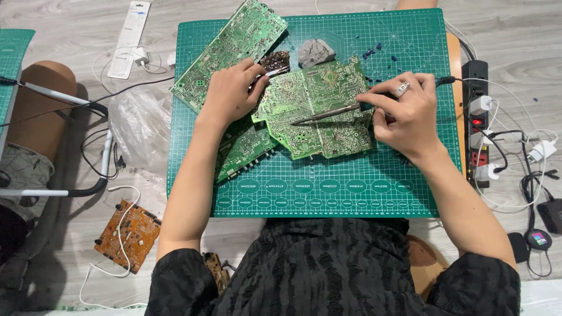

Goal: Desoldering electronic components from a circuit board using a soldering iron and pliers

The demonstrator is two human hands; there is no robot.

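A green circuit board (319, 108) lies solder side up in the middle of the green cutting mat (351, 187). My right hand (404, 111) grips a soldering iron (328, 114) whose metal tip rests on the board's centre. My left hand (231, 90) sits at the board's left edge and pinches a thin metal tool (275, 72), probably tweezers. A second green board (231, 50) lies at the mat's upper left, and a third (243, 149) lies partly under my left wrist.
A grey lump (315, 51) and a dark brown wad (275, 59) sit behind the board. A power strip (477, 123) with plugs and cables lies to the right. An orange circuit board (127, 234) and white cables lie on the floor at left, beside a plastic bag (137, 123).
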